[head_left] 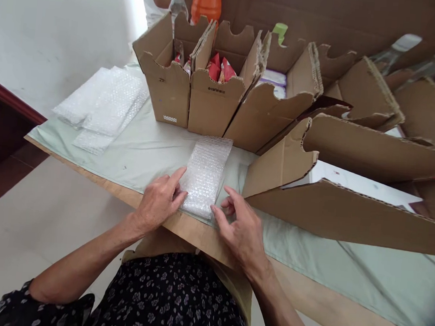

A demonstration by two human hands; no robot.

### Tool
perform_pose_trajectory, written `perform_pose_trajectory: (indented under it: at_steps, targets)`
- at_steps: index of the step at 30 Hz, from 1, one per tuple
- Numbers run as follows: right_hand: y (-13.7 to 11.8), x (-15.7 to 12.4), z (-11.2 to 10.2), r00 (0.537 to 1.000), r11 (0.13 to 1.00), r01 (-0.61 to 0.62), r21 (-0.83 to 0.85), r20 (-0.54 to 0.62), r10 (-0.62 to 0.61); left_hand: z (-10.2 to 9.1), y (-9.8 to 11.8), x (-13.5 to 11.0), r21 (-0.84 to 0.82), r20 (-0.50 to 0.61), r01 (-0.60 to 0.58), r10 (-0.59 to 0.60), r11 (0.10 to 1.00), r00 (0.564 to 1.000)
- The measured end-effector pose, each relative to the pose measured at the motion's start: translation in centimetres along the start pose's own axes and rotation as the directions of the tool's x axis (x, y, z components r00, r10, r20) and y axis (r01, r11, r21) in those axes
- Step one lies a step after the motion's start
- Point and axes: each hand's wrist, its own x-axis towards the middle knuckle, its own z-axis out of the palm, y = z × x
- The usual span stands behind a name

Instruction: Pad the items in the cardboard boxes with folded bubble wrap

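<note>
A clear bubble wrap bag lies flat on the green cloth, its near end by the table's front edge. On its left side, my left hand has its fingers apart, the thumb and forefinger at the bag's edge. My right hand is at the opposite side, fingers curved and apart, with the thumb tip by the bag's near right corner. Neither hand grips anything. Further left lies a loose pile of bubble wrap bags.
Several open cardboard bins stand in a row at the back, some with red packets inside. A larger cardboard bin with a white box fills the right. Behind are an orange bottle and clear bottles.
</note>
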Motion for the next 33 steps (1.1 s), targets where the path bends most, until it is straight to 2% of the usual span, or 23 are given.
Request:
perform_pose_trajectory:
  at_steps: [3,5,7,9,11,13,15,17,19,22,24,26,28,31,33]
  targets:
    - [-0.7,-0.9,-0.5,0.973,0.971,0.228,-0.075,0.060,-0.223,0.5,-0.4,0.2,0.021,0.013,-0.036,0.036,0.999,0.999]
    - [-1.0,-1.0,-0.2,0.950,0.948,0.296,-0.114,0.143,-0.279,0.6,-0.5,0.4,0.042,0.017,-0.064,0.063,0.997,0.998]
    - [-1.1,-0.8,0.4,0.939,0.936,0.317,-0.150,0.186,-0.288,0.2,-0.3,0.4,0.061,-0.003,-0.094,0.094,0.994,0.996]
    - [-1.0,-0.5,1.0,0.940,0.934,0.323,-0.153,0.163,-0.299,-0.7,0.0,0.2,0.056,-0.064,-0.154,0.158,0.986,0.985]
    - [-0.9,-0.4,1.1,0.945,0.943,0.316,-0.104,0.118,-0.304,-1.9,0.4,-0.4,0.036,-0.120,-0.265,0.267,0.964,0.956]
    - [-0.8,-0.3,0.9,0.955,0.960,0.278,-0.027,0.110,-0.274,-2.9,0.6,-1.2,0.004,-0.113,-0.379,0.377,0.925,0.919]
    - [-0.8,-0.3,0.6,0.963,0.974,0.219,0.052,0.150,-0.224,-3.3,0.7,-1.8,-0.060,-0.059,-0.431,0.428,0.900,0.902]
    - [-0.8,-0.2,0.2,0.966,0.980,0.149,0.132,0.192,-0.173,-3.1,0.6,-1.9,-0.150,-0.013,-0.404,0.407,0.902,0.913]
    - [-0.9,-0.4,-0.1,0.977,0.979,0.113,0.170,0.161,-0.141,-2.5,0.4,-1.4,-0.224,0.020,-0.335,0.348,0.915,0.937]
    - [-1.3,-0.9,-0.5,0.984,0.984,0.176,0.035,-0.040,-0.175,-1.6,0.2,-0.2,-0.273,0.053,-0.217,0.240,0.937,0.969]
    - [-1.5,-1.0,-0.7,0.960,0.962,0.255,-0.097,-0.091,-0.264,-1.1,0.1,0.6,-0.289,0.080,-0.173,0.204,0.942,0.976]
    - [-1.5,-0.8,-0.6,0.940,0.926,0.338,-0.169,0.007,-0.342,-0.7,0.1,1.0,-0.267,0.081,-0.173,0.201,0.948,0.976]
    - [-1.1,-0.1,-0.2,0.916,0.897,0.401,-0.188,0.115,-0.385,-0.6,0.1,0.9,-0.205,0.014,-0.205,0.213,0.957,0.977]
    - [-0.4,0.9,0.4,0.915,0.906,0.401,-0.134,0.118,-0.387,-1.1,0.2,0.1,-0.125,-0.094,-0.286,0.276,0.950,0.957]
    - [-0.1,1.2,0.4,0.936,0.940,0.341,-0.028,0.101,-0.337,-1.8,0.4,-0.7,-0.126,-0.087,-0.351,0.342,0.928,0.936]
